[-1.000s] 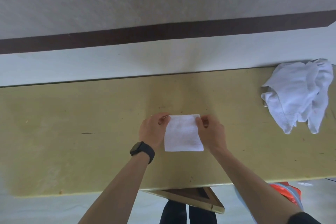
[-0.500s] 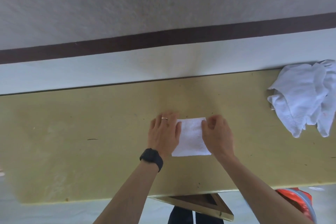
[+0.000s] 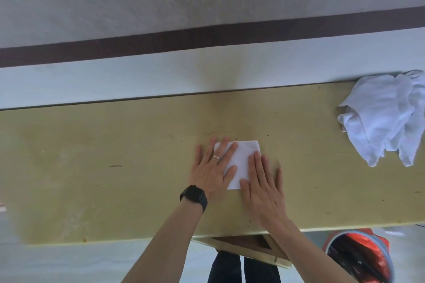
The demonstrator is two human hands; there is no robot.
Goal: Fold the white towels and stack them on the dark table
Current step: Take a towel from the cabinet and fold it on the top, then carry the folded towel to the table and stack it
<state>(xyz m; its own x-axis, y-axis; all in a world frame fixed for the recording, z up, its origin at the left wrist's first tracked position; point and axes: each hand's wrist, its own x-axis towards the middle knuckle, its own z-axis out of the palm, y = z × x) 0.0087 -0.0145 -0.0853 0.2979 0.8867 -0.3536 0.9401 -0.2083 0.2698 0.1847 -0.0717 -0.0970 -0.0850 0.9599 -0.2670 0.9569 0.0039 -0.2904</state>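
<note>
- 2 hands lie flat on the folded towel [image 3: 241, 161], which sits near the middle of the tan table [image 3: 115, 167], a little toward its 6 o'clock edge.
- The left hand [image 3: 212, 167] covers the towel's 9 o'clock side. Its fingers are straight and spread, grasping nothing, with a ring [image 3: 216, 156] on 1 finger and a black watch [image 3: 194, 197] at the wrist.
- The right hand [image 3: 262, 188] covers the 5 o'clock corner. Its fingers are straight, close together and likewise released, and part of the hand rests on bare wood.
- Flat palms rather than pinches suit pressing the creases down, so the step in hand is probably smoothing the last fold so the small square keeps its shape.
- 1 heap of unfolded towels [image 3: 381, 117] lies at 2 o'clock from the hands, at the table's far right end and well apart from them, likely parked there as the supply.
- No dark table or stack shows, so this towel probably has to be carried elsewhere.
- A red-lined bucket [image 3: 358, 257] stands at 5 o'clock, below the table's near edge.
</note>
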